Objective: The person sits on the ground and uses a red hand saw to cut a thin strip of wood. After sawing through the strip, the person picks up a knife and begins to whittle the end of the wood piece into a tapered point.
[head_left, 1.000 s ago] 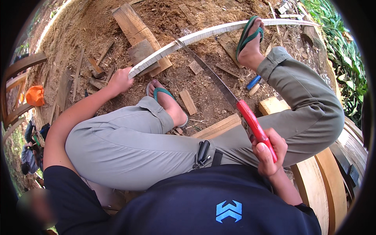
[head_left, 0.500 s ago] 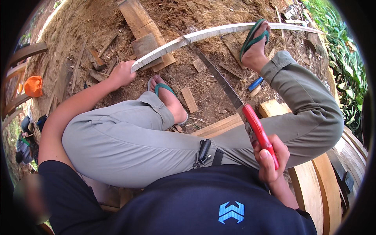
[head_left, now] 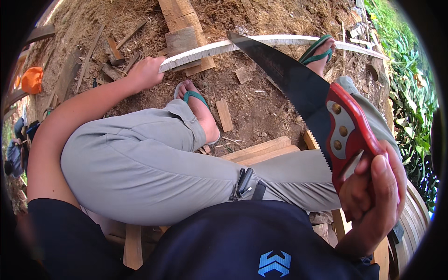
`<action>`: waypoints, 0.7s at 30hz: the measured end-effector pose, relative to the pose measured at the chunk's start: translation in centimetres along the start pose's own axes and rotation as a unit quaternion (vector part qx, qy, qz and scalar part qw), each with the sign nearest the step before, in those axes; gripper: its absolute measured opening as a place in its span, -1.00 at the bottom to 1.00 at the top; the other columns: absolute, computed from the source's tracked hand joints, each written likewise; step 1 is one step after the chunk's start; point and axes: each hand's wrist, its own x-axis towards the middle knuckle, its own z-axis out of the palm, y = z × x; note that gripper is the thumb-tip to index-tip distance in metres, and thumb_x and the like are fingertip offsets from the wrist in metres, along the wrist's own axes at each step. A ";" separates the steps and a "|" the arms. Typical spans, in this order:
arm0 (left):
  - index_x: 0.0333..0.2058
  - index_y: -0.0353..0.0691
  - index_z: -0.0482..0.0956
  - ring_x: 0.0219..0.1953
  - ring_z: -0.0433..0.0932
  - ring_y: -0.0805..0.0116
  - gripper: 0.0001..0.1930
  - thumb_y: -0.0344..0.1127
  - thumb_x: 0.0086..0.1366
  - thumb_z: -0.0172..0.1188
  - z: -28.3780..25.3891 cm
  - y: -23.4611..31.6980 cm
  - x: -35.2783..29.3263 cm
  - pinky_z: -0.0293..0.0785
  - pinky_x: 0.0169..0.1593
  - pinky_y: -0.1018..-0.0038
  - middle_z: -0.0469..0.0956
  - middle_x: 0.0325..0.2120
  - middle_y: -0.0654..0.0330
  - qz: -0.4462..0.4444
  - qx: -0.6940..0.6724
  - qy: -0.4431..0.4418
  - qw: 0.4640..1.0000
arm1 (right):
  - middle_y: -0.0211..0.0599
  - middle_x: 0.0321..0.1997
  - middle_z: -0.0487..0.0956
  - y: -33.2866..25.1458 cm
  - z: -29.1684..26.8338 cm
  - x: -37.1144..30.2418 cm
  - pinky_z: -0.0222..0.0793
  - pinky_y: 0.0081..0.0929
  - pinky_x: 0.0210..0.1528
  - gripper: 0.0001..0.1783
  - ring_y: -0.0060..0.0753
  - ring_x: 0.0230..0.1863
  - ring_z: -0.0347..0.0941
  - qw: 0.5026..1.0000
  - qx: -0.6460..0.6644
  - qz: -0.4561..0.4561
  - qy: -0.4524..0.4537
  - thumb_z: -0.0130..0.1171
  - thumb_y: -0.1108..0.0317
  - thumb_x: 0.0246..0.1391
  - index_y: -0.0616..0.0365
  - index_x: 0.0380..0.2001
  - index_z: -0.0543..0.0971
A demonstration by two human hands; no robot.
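Note:
My left hand (head_left: 145, 74) is closed around the near end of a long pale wooden strip (head_left: 200, 55). The strip runs off to the far right, crossing short boards on the ground, and my right foot in a green flip-flop (head_left: 322, 50) is on it. In my right hand (head_left: 373, 186) is a handsaw (head_left: 303, 91) with a red handle and a dark toothed blade. Its broad side faces up, and its teeth point toward the lower left. The blade's tip overlaps the strip at mid-length; whether they touch I cannot tell.
Wood offcuts (head_left: 224, 115) and sawdust litter the dirt ground. A thick board (head_left: 179, 14) lies at the far middle. Beams (head_left: 261, 149) are beside my legs. An orange cloth-like thing (head_left: 32, 80) is at the left, and leafy plants (head_left: 410, 88) border the right.
My right hand has moved to the right and twisted the saw, so its blade shows broadside instead of nearly edge-on. My left hand keeps its hold on the wooden strip.

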 end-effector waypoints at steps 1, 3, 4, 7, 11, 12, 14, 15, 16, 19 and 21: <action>-0.16 -0.30 0.54 -0.23 0.63 -0.21 -0.71 -0.34 0.13 0.19 0.2 0.0 0.3 0.58 -0.14 0.01 0.63 -0.34 -0.20 0.009 -0.002 0.003 1.000 | -0.60 -0.78 0.15 -0.1 0.3 0.3 -0.17 -0.66 -0.78 -0.66 -0.77 -0.83 -0.07 1.000 -0.007 -0.003 -0.004 -0.04 0.17 0.36 0.26 -0.36 0.42; -0.16 -0.30 0.55 -0.23 0.64 -0.20 -0.71 -0.33 0.13 0.19 0.6 0.0 0.9 0.59 -0.14 0.01 0.64 -0.34 -0.19 0.025 -0.004 0.006 1.000 | -0.61 -0.78 0.15 0.0 1.3 1.5 -0.15 -0.65 -0.79 -0.68 -0.77 -0.83 -0.06 1.000 -0.005 -0.004 -0.013 -0.04 0.21 0.38 0.24 -0.38 0.42; -0.15 -0.30 0.55 -0.22 0.64 -0.19 -0.70 -0.32 0.13 0.18 0.4 0.1 0.6 0.60 -0.13 0.02 0.64 -0.33 -0.18 0.018 -0.003 -0.012 1.000 | -0.59 -0.75 0.21 0.3 2.3 2.8 -0.14 -0.66 -0.77 -0.69 -0.77 -0.81 -0.02 1.000 0.007 -0.003 -0.023 -0.02 0.24 0.37 0.23 -0.42 0.43; -0.14 -0.30 0.55 -0.22 0.64 -0.19 -0.69 -0.32 0.14 0.17 0.3 0.4 0.6 0.59 -0.13 0.01 0.64 -0.34 -0.19 0.019 -0.017 -0.008 1.000 | -0.57 -0.68 0.30 3.9 5.3 4.5 -0.02 -0.67 -0.68 -0.74 -0.76 -0.71 0.12 0.997 0.018 -0.044 -0.057 0.01 0.36 0.36 0.21 -0.45 0.43; -0.14 -0.30 0.55 -0.22 0.64 -0.20 -0.69 -0.33 0.13 0.17 0.9 0.6 -0.4 0.58 -0.13 0.01 0.64 -0.34 -0.20 -0.012 -0.060 0.001 0.998 | -0.45 -0.60 0.37 12.7 6.8 5.9 0.13 -0.60 -0.54 -0.77 -0.70 -0.57 0.24 0.978 -0.094 -0.169 -0.075 0.08 0.35 0.33 0.24 -0.41 0.43; -0.14 -0.30 0.56 -0.22 0.64 -0.20 -0.69 -0.33 0.13 0.17 0.7 0.7 -0.2 0.58 -0.13 0.01 0.63 -0.34 -0.20 -0.007 -0.065 0.002 0.998 | -0.45 -0.60 0.37 15.3 6.8 5.5 0.14 -0.59 -0.54 -0.78 -0.69 -0.57 0.25 0.972 -0.086 -0.208 -0.070 0.08 0.34 0.32 0.25 -0.39 0.43; -0.15 -0.30 0.56 -0.22 0.63 -0.21 -0.70 -0.34 0.13 0.17 0.7 0.6 0.3 0.57 -0.12 0.02 0.63 -0.34 -0.21 0.010 -0.066 0.004 0.998 | -0.48 -0.58 0.37 19.4 6.2 5.2 0.15 -0.60 -0.52 -0.81 -0.68 -0.55 0.27 0.966 -0.066 -0.240 -0.073 0.09 0.34 0.31 0.26 -0.32 0.44; -0.15 -0.30 0.56 -0.22 0.63 -0.21 -0.70 -0.34 0.13 0.17 0.7 0.2 0.5 0.57 -0.12 0.02 0.63 -0.34 -0.21 0.020 -0.062 0.010 0.998 | -0.51 -0.58 0.37 19.7 5.5 5.5 0.13 -0.62 -0.53 -0.81 -0.71 -0.56 0.26 0.973 -0.031 -0.217 -0.078 0.08 0.33 0.32 0.25 -0.32 0.44; -0.15 -0.31 0.56 -0.21 0.63 -0.21 -0.70 -0.35 0.13 0.17 0.8 -0.1 0.4 0.57 -0.12 0.02 0.63 -0.34 -0.21 0.030 -0.059 0.011 0.998 | -0.53 -0.59 0.37 20.0 4.6 5.7 0.12 -0.65 -0.54 -0.81 -0.73 -0.57 0.24 0.978 0.003 -0.189 -0.082 0.07 0.32 0.32 0.24 -0.32 0.45; -0.17 -0.33 0.56 -0.21 0.62 -0.22 -0.72 -0.36 0.13 0.16 0.6 -0.6 1.2 0.56 -0.10 0.04 0.63 -0.34 -0.22 0.047 -0.065 -0.015 0.997 | -0.63 -0.60 0.34 17.6 2.3 6.0 -0.03 -0.75 -0.62 -0.77 -0.89 -0.64 0.10 0.977 0.169 -0.078 -0.102 0.06 0.26 0.35 0.18 -0.34 0.47; -0.23 -0.35 0.55 -0.28 0.64 -0.15 -0.78 -0.41 0.14 0.12 0.6 -1.4 1.7 0.55 -0.18 0.10 0.62 -0.40 -0.19 0.078 -0.090 -0.019 0.993 | -0.64 -0.60 0.34 16.2 1.8 6.6 -0.02 -0.74 -0.62 -0.77 -0.86 -0.65 0.10 0.971 0.192 -0.068 -0.123 0.10 0.25 0.34 0.15 -0.36 0.47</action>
